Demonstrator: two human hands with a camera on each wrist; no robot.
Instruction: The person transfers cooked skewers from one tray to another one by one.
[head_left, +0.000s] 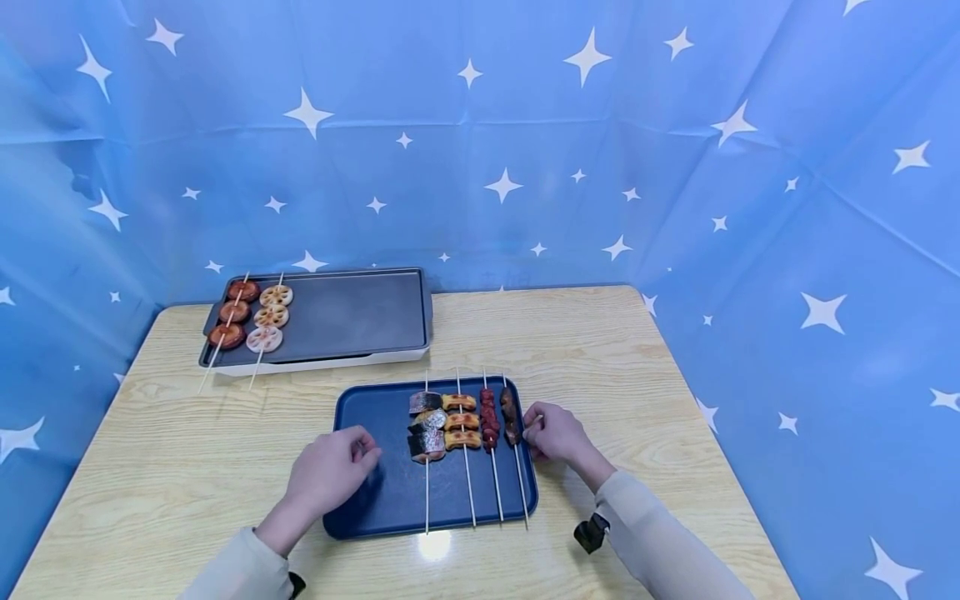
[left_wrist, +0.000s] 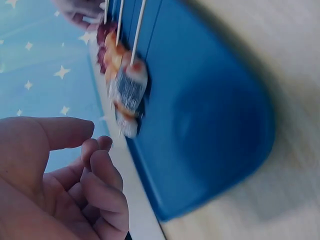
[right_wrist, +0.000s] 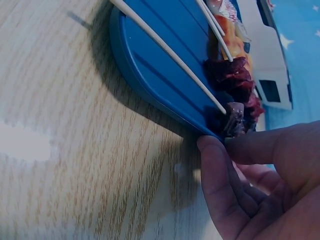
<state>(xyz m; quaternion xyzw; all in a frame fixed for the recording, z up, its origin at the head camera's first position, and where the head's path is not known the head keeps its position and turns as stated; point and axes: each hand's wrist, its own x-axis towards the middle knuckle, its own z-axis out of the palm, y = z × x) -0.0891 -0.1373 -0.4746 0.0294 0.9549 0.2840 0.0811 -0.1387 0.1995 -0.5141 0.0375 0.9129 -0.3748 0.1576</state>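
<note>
A blue tray lies on the table with several skewers on it. From left to right these are a skewer of silvery-skinned fish pieces, one of grilled yellow pieces, one of dark red meat and one of dark brown pieces. At the tray's right edge my right hand pinches the rim between thumb and forefinger, close beside the brown skewer. My left hand hovers over the tray's left side, fingers loosely bent, holding nothing; in the left wrist view, thumb and fingertips stand slightly apart.
A dark griddle plate on a white base stands at the back left. On its left side lie a skewer of browned round slices and a skewer of lotus root slices, their sticks overhanging the front. A blue star-patterned cloth hangs behind the wooden table.
</note>
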